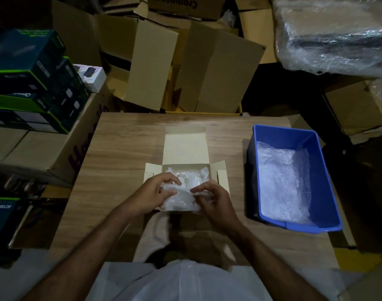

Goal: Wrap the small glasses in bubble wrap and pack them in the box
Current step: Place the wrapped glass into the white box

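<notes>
Both hands, left hand [155,193] and right hand [214,199], pinch a crumpled clear bubble wrap bundle [181,199] over the open beige cardboard box [185,148]. The wrap hides its contents. Blue plastic bin [324,181] at three o'clock.

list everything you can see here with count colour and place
table: one, light wood grain, centre
box: one, pale card, lid open, mid-table
small glasses: at least two, clear, inside the box
bubble wrap bundle: one, clear white, held over the box's near edge
blue bin: one, right side of table
bubble wrap sheets: a pile, clear, inside the bin
cardboard cartons: many, brown, piled behind the table
printed product boxes: several, dark blue and green, stacked at left
wrapped bulky item: one, clear film, top right
left hand: grips the bundle
right hand: pinches the bundle's wrap
</notes>
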Action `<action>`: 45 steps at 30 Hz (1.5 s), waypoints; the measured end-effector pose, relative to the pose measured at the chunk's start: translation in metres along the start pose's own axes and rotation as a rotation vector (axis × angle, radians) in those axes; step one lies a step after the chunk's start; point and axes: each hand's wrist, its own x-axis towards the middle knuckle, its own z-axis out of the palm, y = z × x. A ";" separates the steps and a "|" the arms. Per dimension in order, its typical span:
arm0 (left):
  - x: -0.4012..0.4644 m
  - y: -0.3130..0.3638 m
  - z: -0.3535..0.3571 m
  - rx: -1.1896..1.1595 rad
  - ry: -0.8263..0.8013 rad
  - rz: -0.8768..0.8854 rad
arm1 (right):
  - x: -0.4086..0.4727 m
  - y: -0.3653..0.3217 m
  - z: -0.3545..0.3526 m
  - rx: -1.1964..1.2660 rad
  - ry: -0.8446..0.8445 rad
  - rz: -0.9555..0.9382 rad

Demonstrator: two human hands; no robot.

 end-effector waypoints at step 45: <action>0.078 -0.031 0.009 0.896 -0.059 0.008 | 0.036 0.036 0.054 -1.083 -0.317 0.094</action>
